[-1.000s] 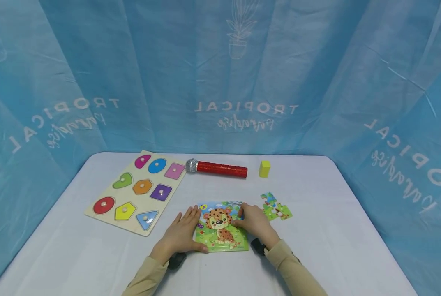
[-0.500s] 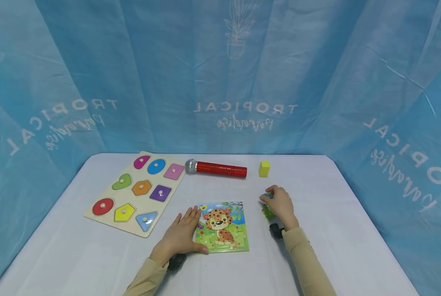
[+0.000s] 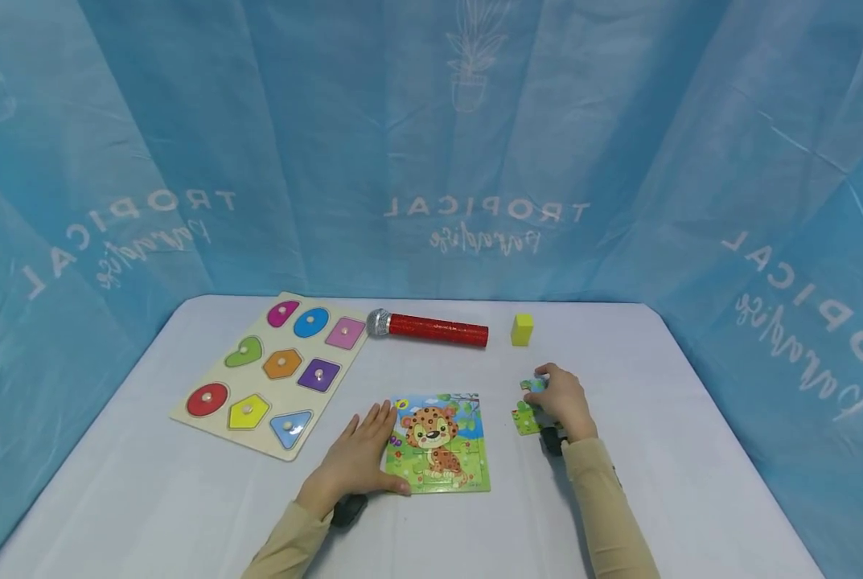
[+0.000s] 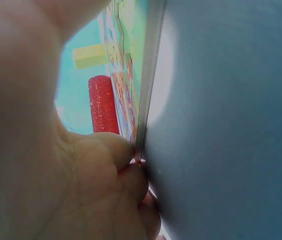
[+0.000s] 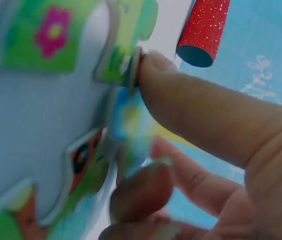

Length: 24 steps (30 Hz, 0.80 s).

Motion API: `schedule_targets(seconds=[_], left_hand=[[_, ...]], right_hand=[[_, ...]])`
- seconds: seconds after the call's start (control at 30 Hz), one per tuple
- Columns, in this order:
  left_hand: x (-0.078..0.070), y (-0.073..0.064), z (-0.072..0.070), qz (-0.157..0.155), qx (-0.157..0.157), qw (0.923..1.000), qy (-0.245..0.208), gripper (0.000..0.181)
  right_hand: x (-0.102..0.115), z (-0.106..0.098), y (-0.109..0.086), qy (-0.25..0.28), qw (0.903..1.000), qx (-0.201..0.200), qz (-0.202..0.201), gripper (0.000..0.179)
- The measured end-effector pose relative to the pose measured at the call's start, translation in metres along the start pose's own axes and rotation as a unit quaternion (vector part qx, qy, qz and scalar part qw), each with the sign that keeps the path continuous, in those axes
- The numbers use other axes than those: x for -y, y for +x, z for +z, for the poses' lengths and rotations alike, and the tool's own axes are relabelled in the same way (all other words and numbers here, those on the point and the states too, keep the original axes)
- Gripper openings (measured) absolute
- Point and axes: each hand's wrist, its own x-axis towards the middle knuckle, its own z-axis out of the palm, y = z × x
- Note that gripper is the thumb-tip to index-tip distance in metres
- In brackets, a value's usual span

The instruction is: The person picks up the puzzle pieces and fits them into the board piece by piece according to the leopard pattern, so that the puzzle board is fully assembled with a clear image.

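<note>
A jigsaw puzzle of a leopard cub lies flat in its square board, the picture filled in. My left hand rests at its left side, fingers stretched along the edge and thumb at the lower-left corner. In the left wrist view the board's edge runs right past my curled-looking fingertips. To the right, my right hand is over loose jigsaw pieces. Thumb and fingers pinch a blurred blue-and-yellow jigsaw piece in the right wrist view, with green pieces beside it.
Back left lies a wooden shape board with coloured knobbed shapes. A red toy microphone and an upright yellow block are farther back. Blue printed curtains surround the white table.
My right hand has left the right side of the leopard puzzle and moved right to the loose pieces, where it now pinches one. The left hand stays at the board.
</note>
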Motion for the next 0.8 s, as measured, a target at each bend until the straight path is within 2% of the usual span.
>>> schedule_targets(seconds=[0.17, 0.3, 0.4, 0.57, 0.67, 0.8], left_hand=[[-0.001, 0.001, -0.002, 0.000, 0.003, 1.0000, 0.004, 0.122], [-0.002, 0.001, -0.002, 0.000, 0.004, 1.0000, 0.003, 0.122], [-0.002, 0.000, -0.003, -0.002, 0.005, 1.0000, 0.002, 0.121], [-0.002, 0.000, -0.003, -0.006, 0.001, 1.0000, 0.001, 0.121], [-0.003, 0.000, -0.003, -0.005, 0.001, 1.0000, 0.000, 0.121], [-0.003, -0.001, -0.004, -0.004, 0.003, 1.0000, -0.001, 0.121]], right_hand=[[-0.004, -0.002, 0.000, 0.048, 0.9983, -0.028, -0.017, 0.032], [0.001, -0.001, 0.000, 0.096, 0.9943, -0.040, -0.024, 0.025], [0.011, 0.005, -0.001, 0.138, 0.9898, -0.013, -0.032, 0.023], [0.032, 0.022, -0.005, 0.197, 0.9760, 0.065, -0.067, 0.020], [0.041, 0.034, -0.008, 0.206, 0.9700, 0.097, -0.086, 0.017], [0.047, 0.046, -0.012, 0.186, 0.9708, 0.106, -0.108, 0.015]])
